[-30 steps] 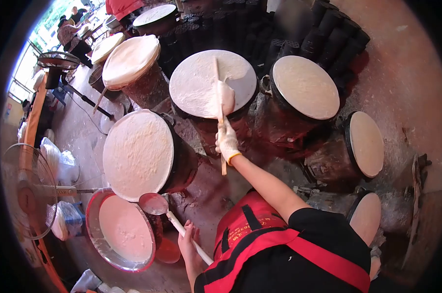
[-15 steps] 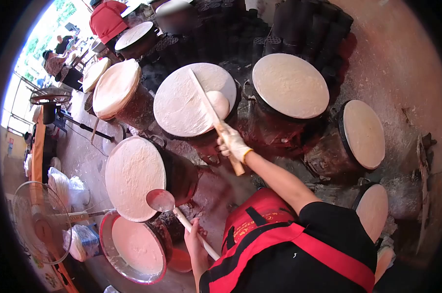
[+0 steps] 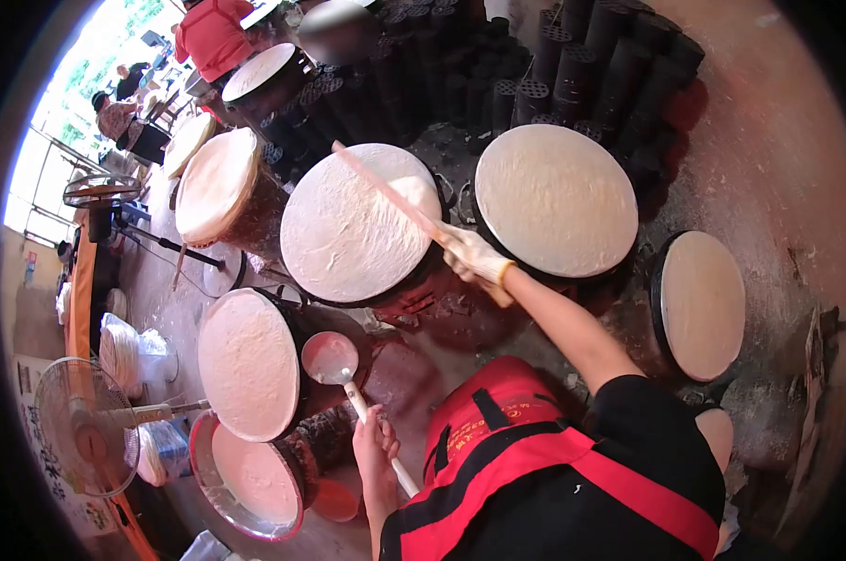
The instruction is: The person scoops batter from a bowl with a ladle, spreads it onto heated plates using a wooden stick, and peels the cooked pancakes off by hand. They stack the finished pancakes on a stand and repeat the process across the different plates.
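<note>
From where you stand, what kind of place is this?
Probably a workshop kitchen for thin pancakes or wrappers: round hot plates coated with batter, a batter basin, and stacked coal briquettes behind.

The gloved right hand (image 3: pixel 474 254) reaches forward on an outstretched bare forearm, fingers clenched tight. The bare left hand (image 3: pixel 374 449) is fisted low beside the body.

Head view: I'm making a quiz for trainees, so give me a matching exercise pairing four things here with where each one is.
Things:
1. wooden stick
2. ladle
3. batter basin
4. fan

Places:
a. in the bare left hand
b. far left, on a stand
c. in the gloved right hand, over a griddle
d. lower left, on the floor

Pairs: 1-c, 2-a, 3-d, 4-b
</note>
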